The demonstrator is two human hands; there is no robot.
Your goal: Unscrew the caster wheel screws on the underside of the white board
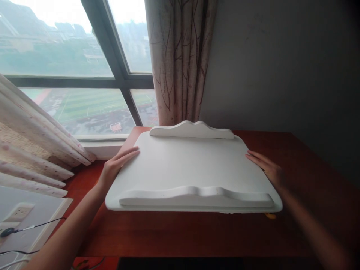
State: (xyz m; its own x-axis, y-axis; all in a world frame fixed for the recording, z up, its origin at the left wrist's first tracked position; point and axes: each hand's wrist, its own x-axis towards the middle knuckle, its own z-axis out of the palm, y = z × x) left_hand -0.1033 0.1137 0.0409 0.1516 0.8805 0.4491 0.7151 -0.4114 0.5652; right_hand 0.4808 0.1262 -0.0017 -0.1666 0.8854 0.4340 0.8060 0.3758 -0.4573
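Note:
A wide white board (191, 161) with rounded corners is in front of me, over the reddish-brown table. One wavy-topped rail (194, 131) stands along its far edge, and a longer wavy rail (197, 198) runs along its near edge. My left hand (119, 162) grips the board's left side, with fingers over the top near the far corner. On the opposite side my right hand (266, 167) holds the right edge in much the same way. Both thumbs and the board's underside are hidden. Beneath the near right corner a small yellow piece (270, 216) sticks out.
The reddish-brown table (180, 236) meets a grey wall at the back. A window (120, 78) with patterned curtains (182, 60) is at the far left. Low on the left, a wall socket (21, 213) has a black plug (8, 232) and cables near my left forearm.

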